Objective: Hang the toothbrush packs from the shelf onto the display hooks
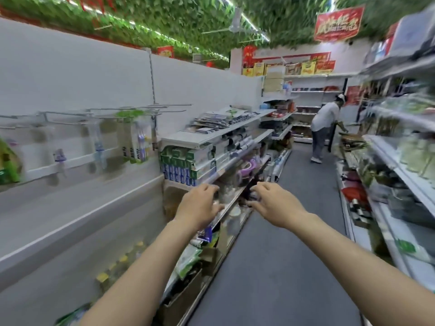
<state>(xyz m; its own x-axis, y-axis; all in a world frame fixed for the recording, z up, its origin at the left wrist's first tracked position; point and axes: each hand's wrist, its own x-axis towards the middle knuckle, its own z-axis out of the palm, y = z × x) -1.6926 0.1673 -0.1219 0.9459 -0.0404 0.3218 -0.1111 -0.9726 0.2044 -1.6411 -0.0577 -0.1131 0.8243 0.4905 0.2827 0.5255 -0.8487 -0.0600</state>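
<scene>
The long white wall panel (70,74) carries thin metal display hooks (131,111); clear toothbrush packs (138,140) already hang beneath them. Well right of the panel, both the left hand (200,205) and right hand (275,204) reach with loosely spread fingers, holding nothing. Motion blur risks a mis-grab.

A white shelf (188,140) on the left carries flat packs (211,121) lying in loose piles along its top. The shelf below (221,170) holds stacked green and blue boxes (179,168). Beside them, wire hooks (131,111) on a white panel (70,76) carry hanging toothbrush packs (138,142), blurred.
</scene>
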